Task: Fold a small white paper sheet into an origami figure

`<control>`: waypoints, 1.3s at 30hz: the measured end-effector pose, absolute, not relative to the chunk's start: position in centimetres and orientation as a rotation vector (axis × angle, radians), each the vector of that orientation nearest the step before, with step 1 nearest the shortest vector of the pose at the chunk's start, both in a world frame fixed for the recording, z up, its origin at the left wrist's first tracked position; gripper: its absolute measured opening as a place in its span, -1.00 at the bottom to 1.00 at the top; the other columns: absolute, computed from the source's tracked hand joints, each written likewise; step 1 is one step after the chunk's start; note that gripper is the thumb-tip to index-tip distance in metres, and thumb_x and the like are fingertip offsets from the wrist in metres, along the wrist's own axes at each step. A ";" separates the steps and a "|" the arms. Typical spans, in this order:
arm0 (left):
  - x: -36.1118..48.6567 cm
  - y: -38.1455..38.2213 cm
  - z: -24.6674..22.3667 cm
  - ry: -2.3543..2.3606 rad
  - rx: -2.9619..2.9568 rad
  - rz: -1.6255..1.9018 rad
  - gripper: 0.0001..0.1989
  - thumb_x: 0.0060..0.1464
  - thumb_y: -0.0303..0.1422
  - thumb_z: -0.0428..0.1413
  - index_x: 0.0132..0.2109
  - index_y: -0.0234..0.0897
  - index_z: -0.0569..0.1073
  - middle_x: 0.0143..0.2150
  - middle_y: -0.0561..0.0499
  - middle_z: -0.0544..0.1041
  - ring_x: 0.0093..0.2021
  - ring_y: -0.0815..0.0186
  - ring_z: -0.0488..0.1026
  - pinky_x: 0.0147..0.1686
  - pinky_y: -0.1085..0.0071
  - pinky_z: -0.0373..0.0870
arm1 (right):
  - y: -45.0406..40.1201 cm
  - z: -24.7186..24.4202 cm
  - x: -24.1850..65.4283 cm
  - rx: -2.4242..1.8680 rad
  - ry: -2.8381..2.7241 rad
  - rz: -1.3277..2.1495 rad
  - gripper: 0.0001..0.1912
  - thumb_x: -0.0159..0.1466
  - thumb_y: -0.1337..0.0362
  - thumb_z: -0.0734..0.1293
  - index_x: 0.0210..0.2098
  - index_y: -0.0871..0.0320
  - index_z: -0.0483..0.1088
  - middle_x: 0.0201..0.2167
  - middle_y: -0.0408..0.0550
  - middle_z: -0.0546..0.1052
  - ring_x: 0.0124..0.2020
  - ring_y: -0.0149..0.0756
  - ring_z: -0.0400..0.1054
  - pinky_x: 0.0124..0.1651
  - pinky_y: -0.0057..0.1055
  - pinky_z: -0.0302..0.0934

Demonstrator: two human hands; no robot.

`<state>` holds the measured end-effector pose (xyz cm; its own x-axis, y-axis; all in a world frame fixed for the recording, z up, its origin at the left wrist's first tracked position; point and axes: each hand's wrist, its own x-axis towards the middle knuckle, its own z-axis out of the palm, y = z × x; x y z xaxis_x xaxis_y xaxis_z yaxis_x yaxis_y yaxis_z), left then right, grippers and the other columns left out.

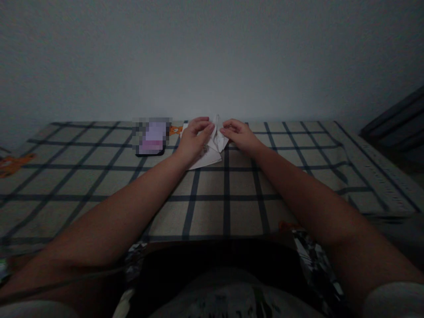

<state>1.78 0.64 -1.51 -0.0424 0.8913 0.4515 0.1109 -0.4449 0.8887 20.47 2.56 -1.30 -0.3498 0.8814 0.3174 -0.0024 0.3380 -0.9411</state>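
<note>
A piece of folded white paper (218, 140) stands up between my two hands near the far edge of the table. My left hand (194, 139) has its thumb and fingers closed on the paper's left side. From the other side, my right hand (241, 135) pinches the right edge with curled fingers. Below the left hand, a flat white paper part (207, 160) with small dark marks lies on the cloth; whether it is joined to the folded piece I cannot tell. My left hand and wrist hide some of it.
A checked tablecloth (212, 207) covers the table, which meets a plain wall (212, 57). To the left of my hands lies a phone (154, 138) with a lit, partly blurred screen. Dark slatted furniture (397, 115) stands at the far right.
</note>
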 end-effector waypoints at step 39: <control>1.8 -0.4 -1.1 1.008 1.551 1.383 -0.70 -0.03 -0.14 0.39 -0.30 -0.28 0.62 -0.36 -0.03 0.63 -0.39 0.32 0.50 -0.34 0.38 0.45 | 2.3 -0.8 20.9 -0.843 -1.751 1.092 -0.62 0.19 -0.03 0.49 -0.29 0.15 0.43 -0.32 -0.09 0.50 -0.26 -0.31 0.36 -0.21 -0.37 0.28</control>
